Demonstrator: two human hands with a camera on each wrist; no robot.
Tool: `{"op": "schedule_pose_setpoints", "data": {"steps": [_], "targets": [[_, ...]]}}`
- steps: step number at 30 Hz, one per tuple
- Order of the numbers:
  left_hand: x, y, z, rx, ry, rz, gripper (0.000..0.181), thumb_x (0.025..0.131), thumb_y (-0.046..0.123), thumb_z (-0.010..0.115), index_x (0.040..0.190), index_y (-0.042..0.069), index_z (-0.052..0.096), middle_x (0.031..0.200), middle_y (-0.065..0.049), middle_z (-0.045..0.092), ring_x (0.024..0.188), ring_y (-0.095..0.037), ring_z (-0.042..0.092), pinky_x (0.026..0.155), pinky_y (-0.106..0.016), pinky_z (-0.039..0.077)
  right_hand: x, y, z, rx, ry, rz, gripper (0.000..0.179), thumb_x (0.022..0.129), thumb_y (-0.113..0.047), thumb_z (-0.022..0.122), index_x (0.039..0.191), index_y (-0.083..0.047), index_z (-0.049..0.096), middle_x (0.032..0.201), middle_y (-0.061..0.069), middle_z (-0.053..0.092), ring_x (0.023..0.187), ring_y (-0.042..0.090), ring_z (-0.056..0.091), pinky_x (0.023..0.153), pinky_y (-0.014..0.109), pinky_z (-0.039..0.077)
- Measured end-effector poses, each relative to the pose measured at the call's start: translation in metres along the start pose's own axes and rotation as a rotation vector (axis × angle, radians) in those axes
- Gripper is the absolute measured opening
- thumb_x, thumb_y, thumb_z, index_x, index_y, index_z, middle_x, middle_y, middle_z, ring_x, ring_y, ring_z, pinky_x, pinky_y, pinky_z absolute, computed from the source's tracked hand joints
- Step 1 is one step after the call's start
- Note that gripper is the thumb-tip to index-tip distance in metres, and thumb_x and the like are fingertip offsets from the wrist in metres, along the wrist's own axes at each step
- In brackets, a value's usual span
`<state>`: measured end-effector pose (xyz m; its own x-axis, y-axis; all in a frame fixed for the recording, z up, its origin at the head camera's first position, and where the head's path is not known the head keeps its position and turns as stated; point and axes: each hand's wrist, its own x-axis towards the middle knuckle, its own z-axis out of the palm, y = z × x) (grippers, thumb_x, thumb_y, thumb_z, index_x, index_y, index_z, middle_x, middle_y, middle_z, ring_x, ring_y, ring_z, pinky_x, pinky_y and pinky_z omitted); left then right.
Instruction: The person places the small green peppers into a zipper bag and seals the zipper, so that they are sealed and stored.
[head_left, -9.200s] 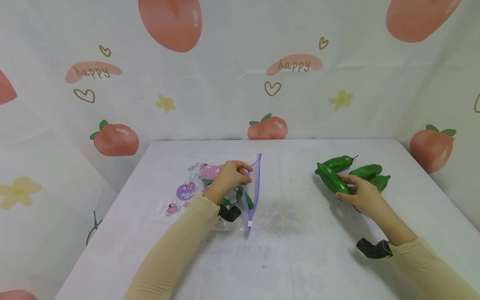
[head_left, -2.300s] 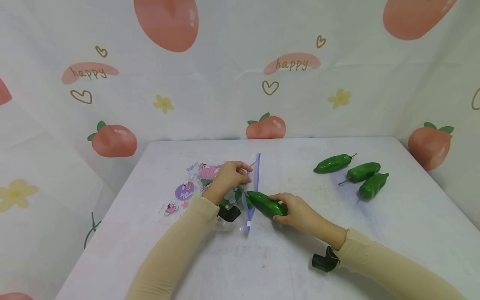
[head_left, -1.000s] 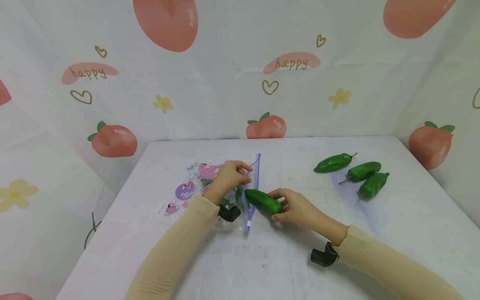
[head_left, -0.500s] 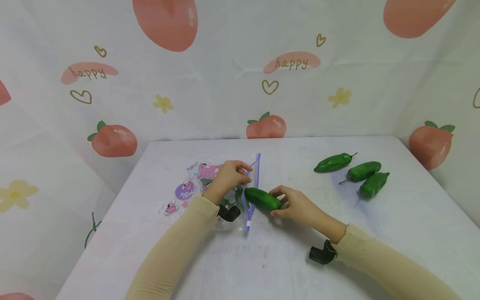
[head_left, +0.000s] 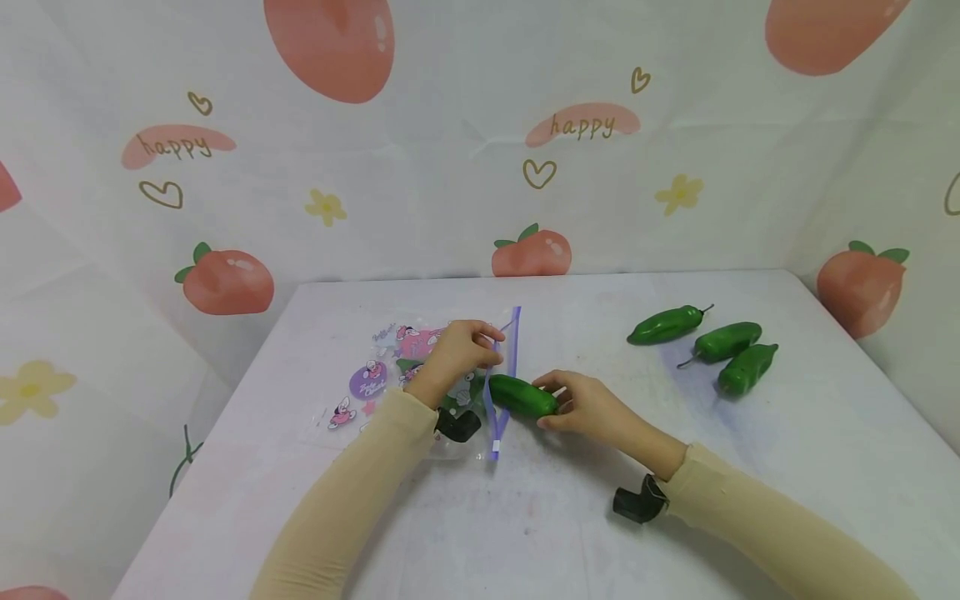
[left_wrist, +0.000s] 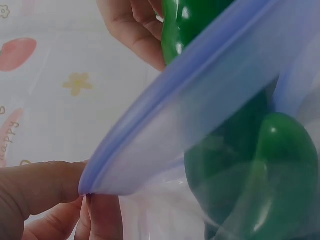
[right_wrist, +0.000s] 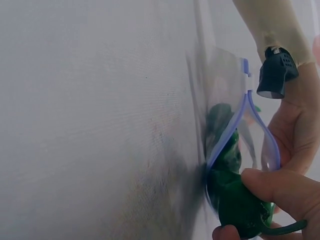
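My left hand point(head_left: 457, 357) pinches the purple zip edge of a clear, printed zip bag point(head_left: 372, 381), holding its mouth apart. In the left wrist view, thumb and fingers point(left_wrist: 47, 187) grip the bag's lip point(left_wrist: 135, 120). My right hand point(head_left: 592, 408) holds a green chili pepper point(head_left: 522, 396) by its stem end, with the tip inside the bag's mouth. The right wrist view shows the thumb point(right_wrist: 275, 187) on this pepper point(right_wrist: 240, 205), its stem curving outward. Other green peppers point(left_wrist: 285, 170) lie inside the bag, partly hidden by print and the left hand.
To the back right, three more green peppers lie on the white table point(head_left: 570, 517): one farther back point(head_left: 667, 325), another point(head_left: 726, 342) beside the nearest point(head_left: 747, 370). A printed cloth point(head_left: 435, 167) hangs behind. Black wrist cameras point(head_left: 640, 498) jut from both sleeves.
My right hand took one pepper from the group at right and brought it left to the bag. Over the last second it edged farther into the mouth. My left hand stayed put.
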<state>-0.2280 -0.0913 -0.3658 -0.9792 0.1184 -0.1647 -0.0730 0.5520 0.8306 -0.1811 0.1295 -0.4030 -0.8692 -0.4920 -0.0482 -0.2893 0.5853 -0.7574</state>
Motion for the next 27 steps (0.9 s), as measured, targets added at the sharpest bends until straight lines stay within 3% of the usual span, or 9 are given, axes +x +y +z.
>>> {"op": "schedule_pose_setpoints", "data": {"steps": [18, 27], "targets": [[0.001, 0.001, 0.001, -0.007, -0.009, 0.007, 0.032, 0.082, 0.007, 0.074, 0.114, 0.005, 0.069, 0.085, -0.007, 0.063, 0.075, -0.019, 0.064, 0.078, -0.034, 0.056, 0.007, -0.004, 0.001, 0.009, 0.001, -0.025, 0.05, 0.079, -0.016, 0.08, 0.125, -0.006, 0.062, 0.109, 0.012, 0.062, 0.09, 0.019, 0.064, 0.073, 0.03, 0.056], [0.0, 0.002, 0.001, -0.011, -0.005, 0.011, 0.032, 0.082, 0.006, 0.073, 0.113, 0.004, 0.069, 0.085, -0.007, 0.063, 0.075, -0.018, 0.064, 0.08, -0.037, 0.056, 0.011, -0.005, 0.004, 0.01, 0.022, -0.015, 0.042, 0.08, -0.016, 0.079, 0.116, -0.006, 0.061, 0.106, 0.008, 0.066, 0.09, 0.018, 0.064, 0.071, 0.028, 0.053]]}}
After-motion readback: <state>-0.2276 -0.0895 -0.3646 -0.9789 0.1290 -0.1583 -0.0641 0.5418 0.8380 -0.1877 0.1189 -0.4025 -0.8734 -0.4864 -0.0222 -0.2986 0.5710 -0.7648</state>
